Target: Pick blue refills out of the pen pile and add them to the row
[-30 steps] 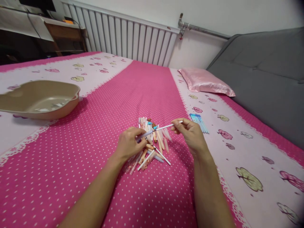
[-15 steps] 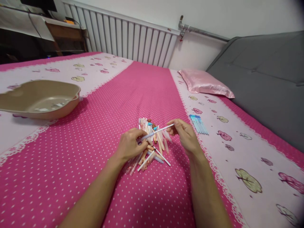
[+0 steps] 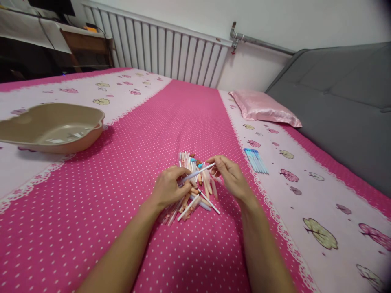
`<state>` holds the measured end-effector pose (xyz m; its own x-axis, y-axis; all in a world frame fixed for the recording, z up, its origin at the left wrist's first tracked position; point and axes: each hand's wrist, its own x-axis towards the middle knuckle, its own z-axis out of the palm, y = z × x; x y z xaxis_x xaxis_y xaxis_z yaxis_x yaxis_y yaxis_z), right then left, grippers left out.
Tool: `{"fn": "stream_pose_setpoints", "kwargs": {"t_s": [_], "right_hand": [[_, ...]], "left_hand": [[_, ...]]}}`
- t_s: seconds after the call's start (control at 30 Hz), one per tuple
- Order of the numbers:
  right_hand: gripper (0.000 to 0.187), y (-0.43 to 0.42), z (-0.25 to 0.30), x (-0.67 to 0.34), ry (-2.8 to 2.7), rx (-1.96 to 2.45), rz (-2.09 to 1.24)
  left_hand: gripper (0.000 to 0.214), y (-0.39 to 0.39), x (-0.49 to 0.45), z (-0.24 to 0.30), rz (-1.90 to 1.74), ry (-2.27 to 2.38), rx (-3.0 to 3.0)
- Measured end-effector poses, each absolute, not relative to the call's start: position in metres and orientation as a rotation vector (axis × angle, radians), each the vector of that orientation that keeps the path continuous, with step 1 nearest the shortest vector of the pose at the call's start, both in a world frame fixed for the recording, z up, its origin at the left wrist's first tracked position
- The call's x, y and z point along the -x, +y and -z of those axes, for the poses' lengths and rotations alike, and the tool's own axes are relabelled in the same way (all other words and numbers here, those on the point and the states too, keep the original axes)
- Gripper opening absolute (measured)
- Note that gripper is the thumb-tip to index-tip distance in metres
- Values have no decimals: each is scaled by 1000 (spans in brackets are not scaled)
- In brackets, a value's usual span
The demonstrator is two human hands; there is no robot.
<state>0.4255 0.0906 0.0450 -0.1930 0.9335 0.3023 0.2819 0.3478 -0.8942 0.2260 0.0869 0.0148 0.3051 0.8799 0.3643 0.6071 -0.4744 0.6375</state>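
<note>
Pink bed (image 3: pixel 189 122) carries a pile (image 3: pixel 195 187) of pens. Above the pile, the left hand (image 3: pixel 168 189) and right hand (image 3: pixel 232 177) each pinch one end of a pen (image 3: pixel 198 172): light, stiff, smooth plastic, best held near the ends.

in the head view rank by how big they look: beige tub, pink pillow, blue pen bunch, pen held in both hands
1. Shallow beige plastic tub and shiny pink satin pillow: about alike; the pillow lies farther off, so no ranking.
2. Thin white pen, held between left hand and right hand.
3. Small bunch of light blue pens, similar.
</note>
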Motion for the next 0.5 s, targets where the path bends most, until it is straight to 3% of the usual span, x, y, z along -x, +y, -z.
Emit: {"fn": "stream_pose_setpoints", "kwargs": {"t_s": [0.3, 0.5], "right_hand": [[37, 84, -36, -398, -1877, 1049, -860], [50, 88, -30, -399, -1679, 1058, -939]], "left_hand": [[27, 84, -227, -18, -1014, 1246, -1973], [13, 93, -216, -18, -1255, 1365, -1498]]}}
